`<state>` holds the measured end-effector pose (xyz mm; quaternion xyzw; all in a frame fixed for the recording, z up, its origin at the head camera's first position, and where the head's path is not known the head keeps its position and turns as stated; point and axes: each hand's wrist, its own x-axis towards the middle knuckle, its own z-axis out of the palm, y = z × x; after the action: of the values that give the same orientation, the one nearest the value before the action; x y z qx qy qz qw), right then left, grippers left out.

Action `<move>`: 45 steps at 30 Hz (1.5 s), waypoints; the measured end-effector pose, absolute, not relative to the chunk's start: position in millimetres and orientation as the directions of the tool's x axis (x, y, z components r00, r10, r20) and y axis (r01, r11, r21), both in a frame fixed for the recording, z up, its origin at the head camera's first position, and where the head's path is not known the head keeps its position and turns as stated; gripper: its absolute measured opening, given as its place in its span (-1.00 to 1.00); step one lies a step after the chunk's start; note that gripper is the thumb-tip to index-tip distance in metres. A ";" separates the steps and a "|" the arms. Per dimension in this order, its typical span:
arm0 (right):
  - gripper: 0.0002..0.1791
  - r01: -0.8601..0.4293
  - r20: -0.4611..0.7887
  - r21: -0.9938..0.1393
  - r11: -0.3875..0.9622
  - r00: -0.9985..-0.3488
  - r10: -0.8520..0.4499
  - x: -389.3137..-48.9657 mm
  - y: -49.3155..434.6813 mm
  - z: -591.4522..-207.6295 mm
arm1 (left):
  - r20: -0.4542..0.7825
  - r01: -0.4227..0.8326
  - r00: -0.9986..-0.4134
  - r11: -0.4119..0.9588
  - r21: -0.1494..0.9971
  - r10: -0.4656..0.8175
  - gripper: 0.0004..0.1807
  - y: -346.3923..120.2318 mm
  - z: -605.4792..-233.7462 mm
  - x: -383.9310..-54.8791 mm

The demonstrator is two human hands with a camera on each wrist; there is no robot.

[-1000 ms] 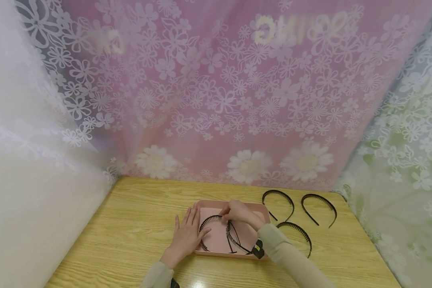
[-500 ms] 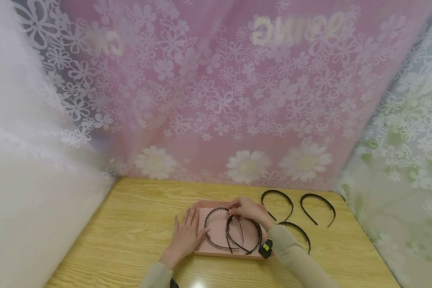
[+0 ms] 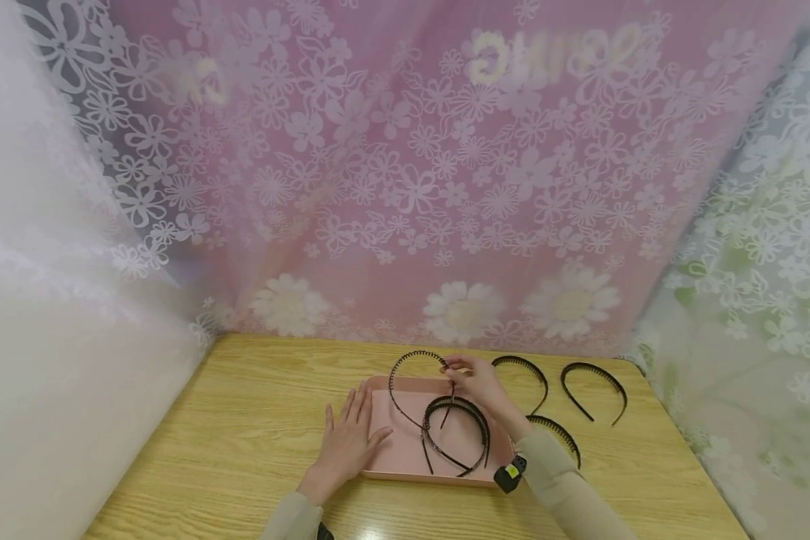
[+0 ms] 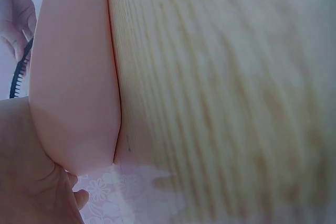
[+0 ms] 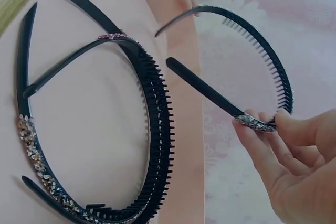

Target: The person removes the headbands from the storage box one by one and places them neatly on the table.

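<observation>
My right hand (image 3: 475, 386) pinches a black toothed headband (image 5: 273, 59) between thumb and fingers, on a part covered with glittery stones. The headband is raised over the far side of a pink tray (image 3: 394, 475). My left hand (image 3: 347, 446) rests with straight fingers on the tray's left rim, thumb reaching inside. Overlapping black headbands (image 3: 484, 427) lie in the tray below my right hand; in the right wrist view one of these headbands (image 5: 44, 179) carries coloured glittery stones. The left wrist view shows the tray's outer wall (image 4: 73, 77) against my left palm (image 4: 31, 171).
Right of the tray, on the wooden table (image 3: 243, 405), lie three more black headbands: one at the back (image 3: 523, 362), one at the far right (image 3: 597, 367) and one nearer (image 3: 560, 429), partly behind the right arm. A flowered pink curtain (image 3: 378, 225) hangs behind the table.
My right hand has lifted the headband up from the tray and moved it away and to the right. The other headbands in the tray are now more exposed. My left hand has stayed on the rim.
</observation>
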<state>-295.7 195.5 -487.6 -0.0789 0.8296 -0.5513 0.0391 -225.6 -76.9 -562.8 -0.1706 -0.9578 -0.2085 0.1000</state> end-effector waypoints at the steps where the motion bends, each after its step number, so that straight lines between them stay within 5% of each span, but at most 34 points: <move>1: -0.68 -0.096 0.034 -0.922 0.374 -0.985 -0.167 -295.4 196.3 -487.6 | 0.261 0.370 -0.922 0.853 0.369 0.287 -0.12 -76.8 -562.5 -225.5; 12: -0.62 -0.111 0.078 -0.959 0.262 -0.988 -0.132 -291.3 210.1 -475.8 | 0.238 0.361 -0.928 0.853 0.377 0.287 -0.11 -77.1 -561.8 -225.7; 45: -0.48 -0.055 0.047 -0.970 0.235 -0.998 -0.041 -271.2 275.4 -454.6 | 0.231 0.366 -0.927 0.850 0.379 0.296 -0.11 -77.8 -560.7 -225.2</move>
<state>-271.2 275.4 -454.6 -0.0306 0.7858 -0.6176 -0.0058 -225.2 -77.8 -560.7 -0.1728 -0.9582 -0.2127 0.0822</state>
